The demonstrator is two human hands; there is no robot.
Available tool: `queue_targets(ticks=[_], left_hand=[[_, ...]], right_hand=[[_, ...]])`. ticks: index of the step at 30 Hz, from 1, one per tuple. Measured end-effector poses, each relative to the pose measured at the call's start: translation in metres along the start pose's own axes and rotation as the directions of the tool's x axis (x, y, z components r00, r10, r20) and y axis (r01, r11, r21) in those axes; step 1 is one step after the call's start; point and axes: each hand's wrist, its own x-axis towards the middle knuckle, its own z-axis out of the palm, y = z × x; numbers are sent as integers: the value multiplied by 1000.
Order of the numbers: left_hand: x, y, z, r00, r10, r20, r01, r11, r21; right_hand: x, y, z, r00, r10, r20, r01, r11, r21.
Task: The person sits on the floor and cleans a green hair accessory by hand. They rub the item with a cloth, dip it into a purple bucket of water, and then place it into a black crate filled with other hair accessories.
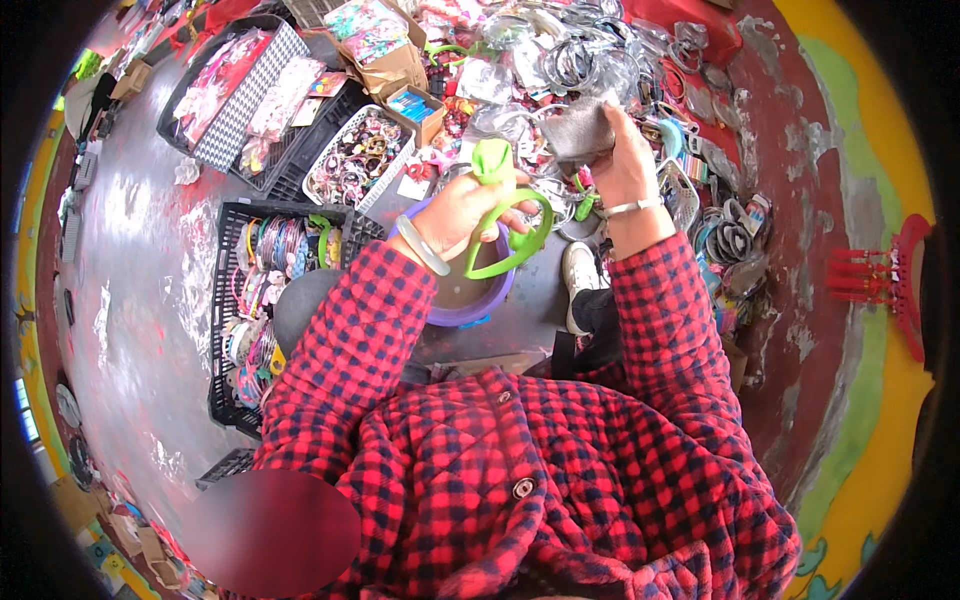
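My left hand [455, 215] is closed on a bright green headband [545, 232] with a knotted bow on top, held up in front of me. Beneath it, a purple basin [458, 317] stands on the floor, partly covered by the hand and headband. My right hand [630, 165], raised to the right of the headband, grips a grey cloth [575, 132] between thumb and fingers. The cloth and the headband are apart. Most of the right hand's fingers are hidden behind the cloth.
A heap of plastic-wrapped hair accessories [520, 50] spreads ahead and to the right. At my left stands a black crate [221, 330] of headbands. Beyond it are a white basket [350, 125] of hair ties and a cardboard box [395, 65]. My white shoe [578, 275] is beside the basin.
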Motion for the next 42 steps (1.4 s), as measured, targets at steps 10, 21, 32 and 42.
queue_targets(ticks=[10,21,32,42], left_hand=[[21,-33,-36,820,521,-236,-458,846,274],[6,-3,6,969,174,-174,-195,974,-112],[9,-11,12,954,274,-121,-293,938,-186],[13,-12,0,978,157,-138,-182,964,-195]], right_hand=[[-38,42,39,505,-342,793,854,67,-515],[-9,37,2,922,-344,178,348,535,-770],[-36,45,40,719,-393,573,680,232,-695],[6,48,-9,940,-299,166,304,513,-803]])
